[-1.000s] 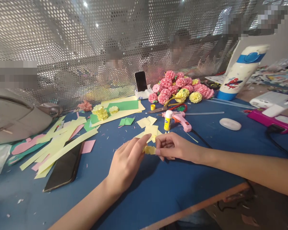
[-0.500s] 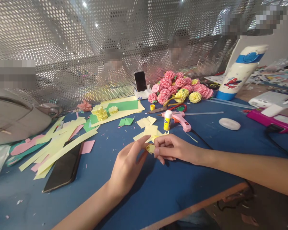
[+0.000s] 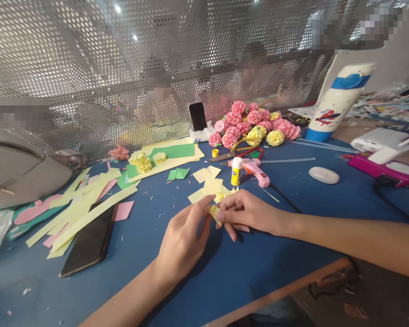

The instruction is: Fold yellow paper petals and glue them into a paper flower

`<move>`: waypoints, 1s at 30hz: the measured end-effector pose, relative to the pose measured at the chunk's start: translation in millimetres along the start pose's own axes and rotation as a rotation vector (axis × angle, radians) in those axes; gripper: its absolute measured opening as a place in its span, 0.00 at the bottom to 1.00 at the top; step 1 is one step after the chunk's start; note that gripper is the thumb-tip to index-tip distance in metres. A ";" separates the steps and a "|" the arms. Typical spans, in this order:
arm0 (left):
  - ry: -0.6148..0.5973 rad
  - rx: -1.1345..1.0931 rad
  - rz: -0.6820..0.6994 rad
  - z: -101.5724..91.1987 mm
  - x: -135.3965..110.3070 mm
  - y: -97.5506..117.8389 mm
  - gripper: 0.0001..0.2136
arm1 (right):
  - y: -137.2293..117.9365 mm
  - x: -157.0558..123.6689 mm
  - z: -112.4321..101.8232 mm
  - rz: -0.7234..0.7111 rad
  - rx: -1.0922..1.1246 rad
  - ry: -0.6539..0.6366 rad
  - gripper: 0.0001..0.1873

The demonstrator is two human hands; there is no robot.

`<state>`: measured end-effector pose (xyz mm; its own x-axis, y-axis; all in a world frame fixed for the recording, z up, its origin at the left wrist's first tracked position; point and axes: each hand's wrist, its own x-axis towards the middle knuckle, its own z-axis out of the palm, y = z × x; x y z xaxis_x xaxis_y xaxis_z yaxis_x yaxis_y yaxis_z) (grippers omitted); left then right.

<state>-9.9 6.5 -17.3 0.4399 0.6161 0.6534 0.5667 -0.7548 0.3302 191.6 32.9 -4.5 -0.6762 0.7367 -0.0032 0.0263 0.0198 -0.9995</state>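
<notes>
My left hand (image 3: 184,238) and my right hand (image 3: 247,212) meet over the blue table (image 3: 225,272), both pinching a small folded yellow paper piece (image 3: 214,211). The left thumb and forefinger press its left side, the right fingertips fold over its right side. Loose yellow paper squares (image 3: 207,184) lie just beyond the hands. A glue stick (image 3: 236,171) stands upright behind them, beside a pink glue gun (image 3: 257,171).
Yellow, pink and green paper strips (image 3: 85,206) and a black phone (image 3: 90,240) lie at left. Scissors (image 3: 225,156), a heap of pink and yellow paper flowers (image 3: 255,125), an upright phone (image 3: 198,116), a white bottle (image 3: 341,102) stand farther back. Perforated metal screen behind; people beyond it.
The right fingers have curled further over the yellow piece, which now shows less between the two hands. Both hands shifted slightly; nothing else on the table moved.
</notes>
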 end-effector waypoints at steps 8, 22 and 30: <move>-0.026 0.014 0.014 1.4 0.5 1.2 0.20 | 3.9 1.3 0.8 0.007 -0.018 0.000 0.22; -0.123 -0.035 -0.028 1.0 -3.6 4.1 0.24 | 1.5 1.7 -1.1 0.038 -0.101 0.038 0.21; -0.190 -0.312 -0.222 -0.9 -1.2 7.3 0.27 | 5.4 6.5 -10.6 -0.045 -0.239 0.165 0.21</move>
<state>-6.9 0.0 -15.0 0.4685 0.7795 0.4157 0.4366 -0.6134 0.6581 195.2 45.1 -9.5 -0.5521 0.8312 0.0658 0.1852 0.1991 -0.9623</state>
